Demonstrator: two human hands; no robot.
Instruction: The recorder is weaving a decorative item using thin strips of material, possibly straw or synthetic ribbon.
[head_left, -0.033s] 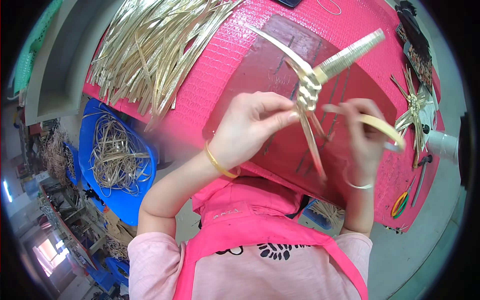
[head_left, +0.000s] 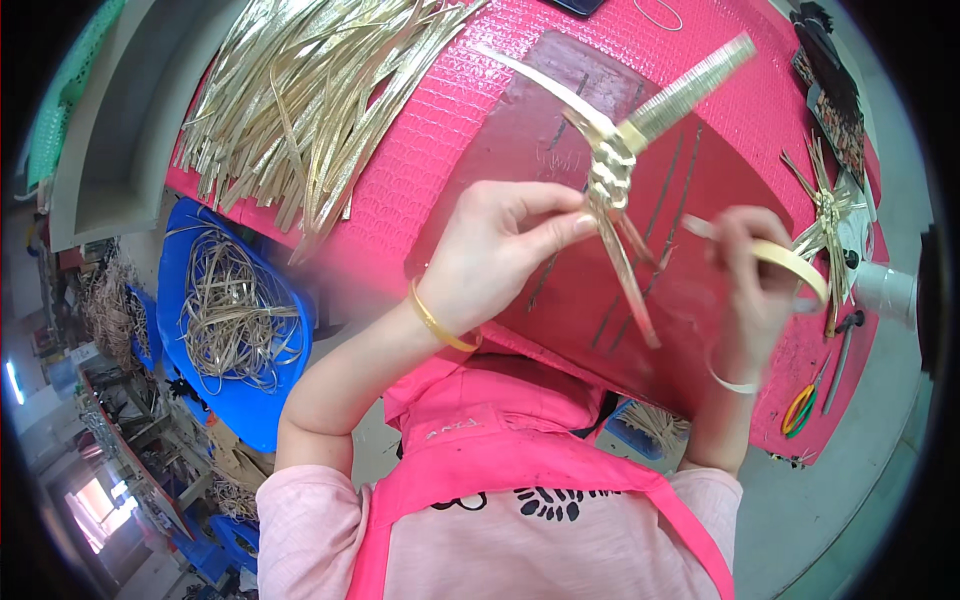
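Note:
My left hand pinches the lower end of a braided gold strap piece between thumb and fingertips. The piece is held up over a dark red board. A wide, ribbed gold band and a thin strip stick out from its top; loose strips with reddish ends hang below my fingers. To the right, apart from the braid, my right hand is curled round a pale yellow tape roll. A short whitish end juts from its fingertips, slightly blurred.
On the pink table, a large bundle of gold strips lies at the far left. Another gold strip piece, a white spool, scissors and a rod-like tool are at the right. A blue basin holds tangled strips.
My right hand has moved right and slightly down, away from the braid, with the tape roll. The braided piece has shifted a little left; my left hand keeps its pinch.

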